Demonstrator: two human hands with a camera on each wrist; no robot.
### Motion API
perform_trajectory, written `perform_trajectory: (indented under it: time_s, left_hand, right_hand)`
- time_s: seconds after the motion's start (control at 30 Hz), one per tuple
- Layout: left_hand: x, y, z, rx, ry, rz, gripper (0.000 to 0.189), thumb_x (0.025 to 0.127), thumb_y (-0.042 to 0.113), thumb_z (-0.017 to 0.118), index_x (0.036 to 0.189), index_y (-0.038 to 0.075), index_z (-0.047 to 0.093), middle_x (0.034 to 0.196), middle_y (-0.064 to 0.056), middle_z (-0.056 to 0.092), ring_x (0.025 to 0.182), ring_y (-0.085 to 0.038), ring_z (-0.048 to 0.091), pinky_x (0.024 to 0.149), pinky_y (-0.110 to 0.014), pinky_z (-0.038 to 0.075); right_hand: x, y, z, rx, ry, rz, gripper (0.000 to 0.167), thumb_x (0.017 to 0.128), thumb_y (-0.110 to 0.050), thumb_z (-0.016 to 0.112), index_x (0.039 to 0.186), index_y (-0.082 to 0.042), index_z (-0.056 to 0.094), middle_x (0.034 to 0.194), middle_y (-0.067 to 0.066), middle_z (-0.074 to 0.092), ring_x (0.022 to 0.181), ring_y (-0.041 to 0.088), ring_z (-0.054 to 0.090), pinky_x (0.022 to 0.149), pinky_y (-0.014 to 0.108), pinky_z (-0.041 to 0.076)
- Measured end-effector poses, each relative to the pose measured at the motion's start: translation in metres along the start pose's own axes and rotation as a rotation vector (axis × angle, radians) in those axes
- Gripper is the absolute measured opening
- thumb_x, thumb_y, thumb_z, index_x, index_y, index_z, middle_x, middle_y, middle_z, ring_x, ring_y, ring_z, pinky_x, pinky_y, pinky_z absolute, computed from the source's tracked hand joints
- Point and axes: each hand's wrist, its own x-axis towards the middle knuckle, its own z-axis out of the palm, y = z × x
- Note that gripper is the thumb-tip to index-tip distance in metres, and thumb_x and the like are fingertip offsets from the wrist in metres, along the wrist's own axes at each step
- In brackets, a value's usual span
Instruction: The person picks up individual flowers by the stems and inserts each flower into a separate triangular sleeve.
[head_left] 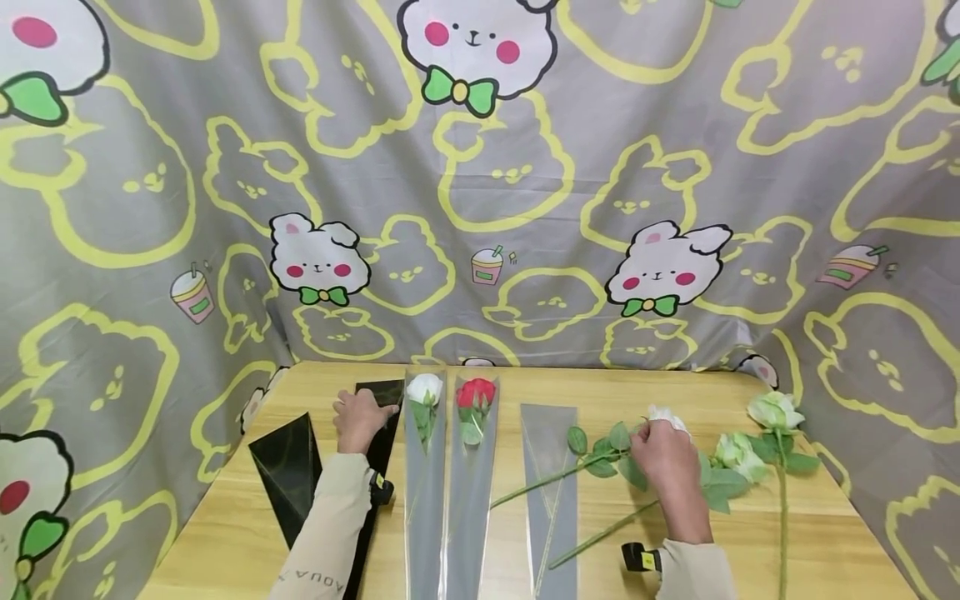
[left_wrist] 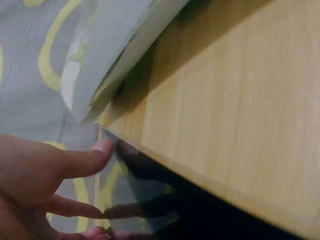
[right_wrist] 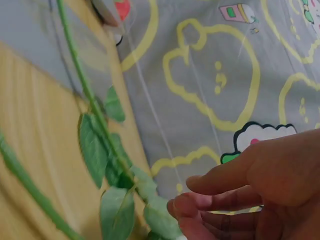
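Observation:
My left hand (head_left: 362, 421) lies over the far end of a black flower sleeve (head_left: 388, 442). In the left wrist view its thumb (left_wrist: 102, 150) and fingertips touch the shiny sleeve, with the fingers fairly straight. My right hand (head_left: 667, 458) is at a white rose (head_left: 667, 415), partly hiding the bloom. In the right wrist view its fingertips (right_wrist: 182, 205) are loosely bent beside the rose leaves (right_wrist: 117, 210), with nothing visible between thumb and fingers. That rose's green stem (head_left: 536, 485) crosses a clear sleeve (head_left: 551, 425).
A sleeved white rose (head_left: 424, 392) and a sleeved red rose (head_left: 476, 396) lie side by side mid-table. Another black sleeve (head_left: 288, 467) is at left. Two pale green roses (head_left: 776, 411) lie at right. A patterned cloth (head_left: 525, 192) surrounds the wooden table (head_left: 630, 387).

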Motion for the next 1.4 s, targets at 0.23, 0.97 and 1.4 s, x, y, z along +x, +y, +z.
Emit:
perform_trajectory:
  time_s: [0.23, 0.97, 1.4]
  left_hand:
    - [0.001, 0.0, 0.005, 0.001, 0.055, -0.006, 0.041, 0.09, 0.031, 0.081, 0.086, -0.008, 0.066, 0.108, -0.039, 0.046, 0.098, -0.058, 0.049, 0.074, -0.064, 0.046]
    - [0.0, 0.011, -0.04, -0.587, -0.188, 0.083, 0.054, 0.109, 0.016, 0.041, 0.157, 0.002, 0.022, 0.136, -0.038, 0.047, 0.11, -0.046, 0.057, 0.085, -0.052, 0.048]
    - [-0.014, 0.034, -0.071, -1.214, -0.434, 0.126, 0.055, 0.112, 0.016, 0.042, 0.162, 0.006, 0.023, 0.113, 0.002, 0.061, 0.098, -0.012, 0.059, 0.089, -0.032, 0.047]
  right_hand:
    - [0.005, 0.011, 0.013, 0.013, -0.053, 0.049, 0.059, 0.101, -0.035, 0.063, 0.048, -0.011, 0.056, 0.042, -0.002, 0.048, 0.048, 0.021, 0.051, 0.049, 0.038, 0.041]
    - [0.022, 0.029, 0.049, 0.293, 0.045, 0.151, 0.028, 0.094, -0.025, 0.071, 0.092, 0.002, 0.073, 0.077, 0.009, 0.069, 0.069, 0.025, 0.064, 0.062, 0.039, 0.048]
    - [0.025, 0.03, 0.044, 1.025, -0.015, 0.392, 0.032, 0.095, -0.016, 0.075, 0.117, 0.003, 0.06, 0.074, -0.005, 0.065, 0.063, 0.004, 0.057, 0.048, 0.018, 0.044]
